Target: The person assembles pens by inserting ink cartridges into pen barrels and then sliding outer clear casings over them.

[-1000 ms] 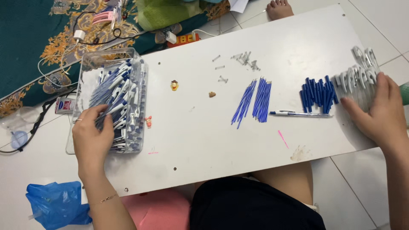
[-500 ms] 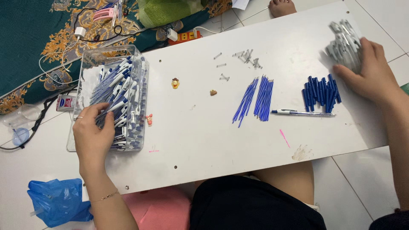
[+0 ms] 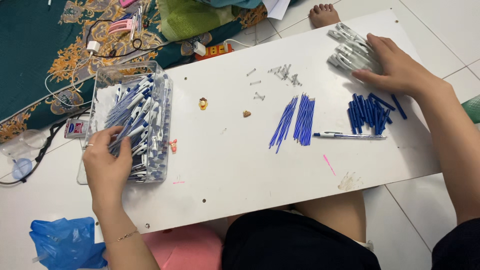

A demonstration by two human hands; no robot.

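Note:
My left hand (image 3: 105, 162) reaches into a clear plastic box (image 3: 166, 92) at the left of a white board (image 3: 225, 165). Its fingers curl around a few of the blue and white pens (image 3: 137, 107) that fill the box. My right hand (image 3: 395, 65) lies flat, fingers apart, on a pile of pale pen barrels (image 3: 347, 50) at the board's far right corner. Just in front of that hand lie several short dark blue pen parts (image 3: 367, 112) and one assembled pen (image 3: 347, 135). Two bundles of thin blue refills (image 3: 295, 120) rest mid-board.
Small metal springs (image 3: 282, 72) and two tiny figurines (image 3: 203, 103) are scattered on the board. A patterned teal rug (image 3: 45, 45) with cables and a power strip (image 3: 215, 50) lies behind. A blue plastic bag (image 3: 65, 242) sits on the floor at the left; a bare foot (image 3: 324, 14) shows at the far edge.
My right hand has slid with the pale barrels from the board's right edge toward the far right corner. My left hand has stayed in the box of pens.

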